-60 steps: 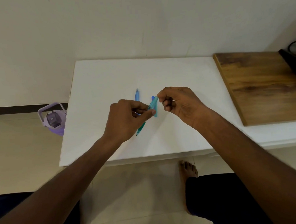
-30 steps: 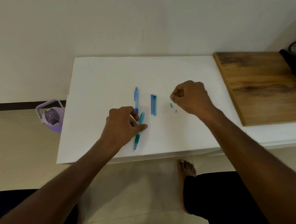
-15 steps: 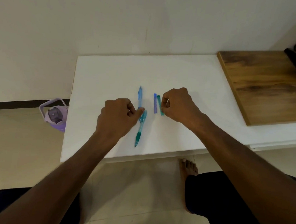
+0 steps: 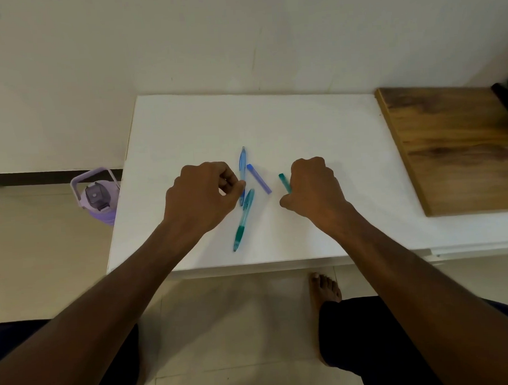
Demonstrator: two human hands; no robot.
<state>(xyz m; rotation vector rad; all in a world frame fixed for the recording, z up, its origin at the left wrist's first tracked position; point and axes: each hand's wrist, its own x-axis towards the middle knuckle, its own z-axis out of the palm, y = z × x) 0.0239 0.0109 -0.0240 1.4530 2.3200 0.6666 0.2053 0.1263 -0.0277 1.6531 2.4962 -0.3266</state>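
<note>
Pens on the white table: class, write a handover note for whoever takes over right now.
Left hand: fingers curled, thumb tip at the translucent blue plastic pen; grip unclear.
Right hand: pinches the short teal plastic tube.
On the white table: translucent teal plastic pen, short violet-blue plastic tube, lying loose.
Done: teal tube in hand. Left: probably fit both tubes to their pens.

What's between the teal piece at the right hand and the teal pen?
The blue piece: its near end lies between the teal piece at the right hand and the upper end of the teal pen. Nothing else visible.
</note>
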